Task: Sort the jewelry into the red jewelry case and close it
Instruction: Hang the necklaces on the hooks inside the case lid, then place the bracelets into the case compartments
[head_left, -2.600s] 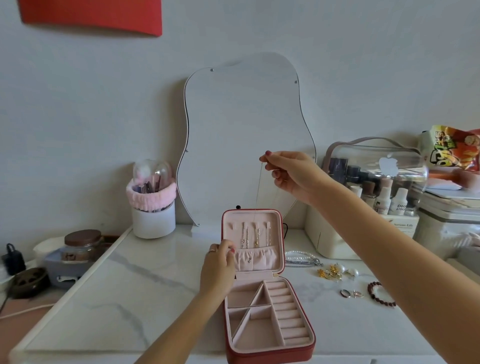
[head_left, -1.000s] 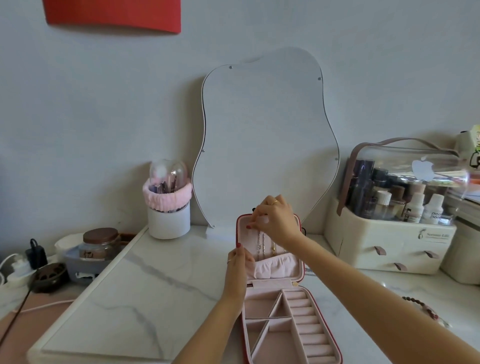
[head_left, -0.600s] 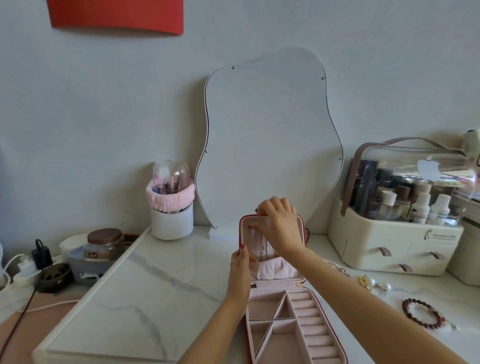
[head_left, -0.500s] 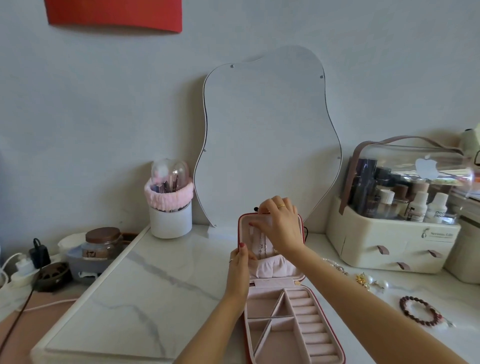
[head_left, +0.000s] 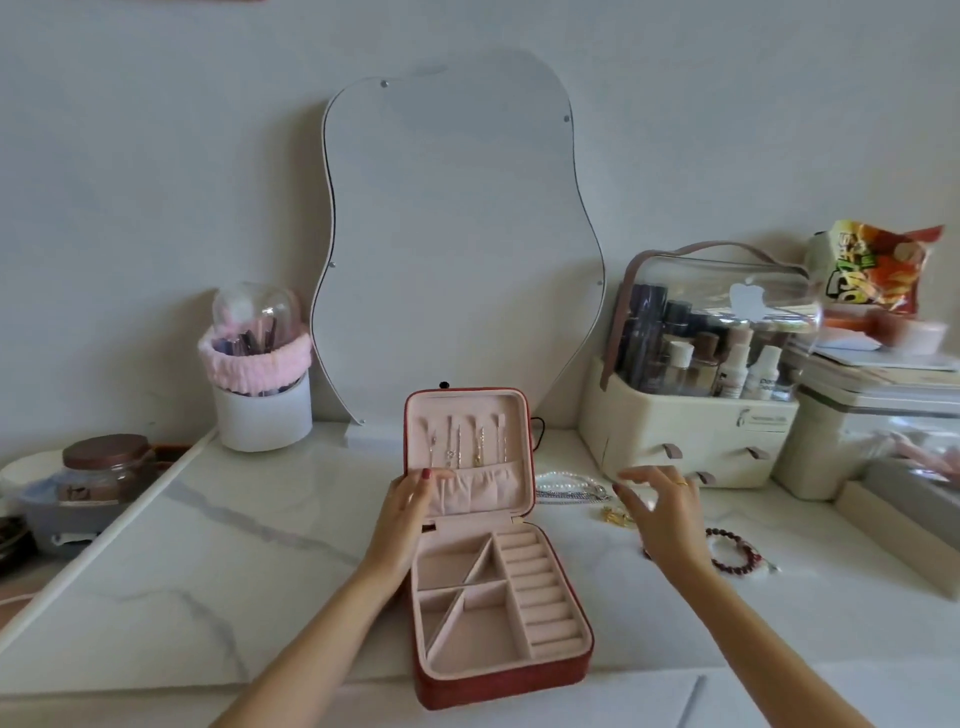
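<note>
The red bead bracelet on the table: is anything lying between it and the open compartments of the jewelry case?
Only the right hand hovers above that stretch, holding nothing. Under it the table looks bare between the red bead bracelet and the jewelry case. The gold pieces lie farther back.

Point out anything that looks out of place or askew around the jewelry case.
Nothing stands out. The red jewelry case sits open and square, chains hang straight in its lid, and the pearl necklace and bead bracelet lie loose, awaiting sorting.
</note>
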